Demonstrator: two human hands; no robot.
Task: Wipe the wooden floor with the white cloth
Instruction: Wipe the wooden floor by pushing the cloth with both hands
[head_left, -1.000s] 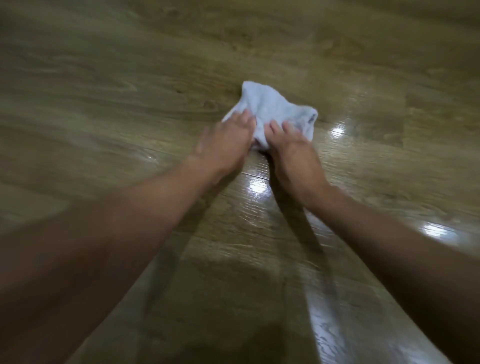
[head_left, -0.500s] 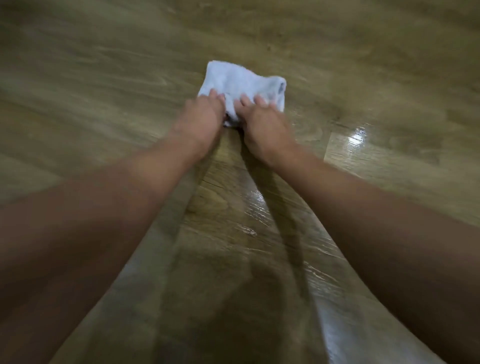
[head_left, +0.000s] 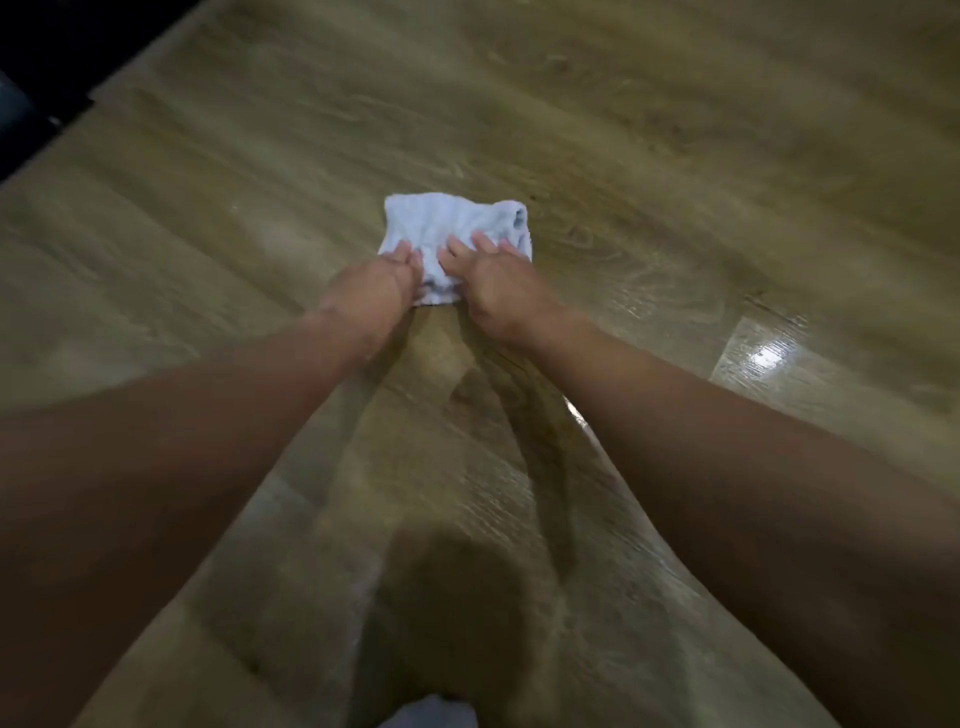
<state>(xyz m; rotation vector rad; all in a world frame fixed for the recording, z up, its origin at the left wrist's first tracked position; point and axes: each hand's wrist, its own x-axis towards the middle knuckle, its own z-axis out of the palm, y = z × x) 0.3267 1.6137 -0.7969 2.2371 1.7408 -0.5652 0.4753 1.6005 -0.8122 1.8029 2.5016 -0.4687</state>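
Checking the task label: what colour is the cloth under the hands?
The cloth is white with a faint bluish cast, plain and unpatterned, seen in the head view.

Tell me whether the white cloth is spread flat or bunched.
Bunched up: the white cloth shows creases and a rolled edge, pressed by left hand and right hand.

Left forearm (head_left: 218, 431), right forearm (head_left: 727, 431), left grip (head_left: 371, 291), right grip (head_left: 498, 291), all bare

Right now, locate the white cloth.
Head view, near centre: the white cloth lies on the wooden floor, its near edge under the left hand and right hand.
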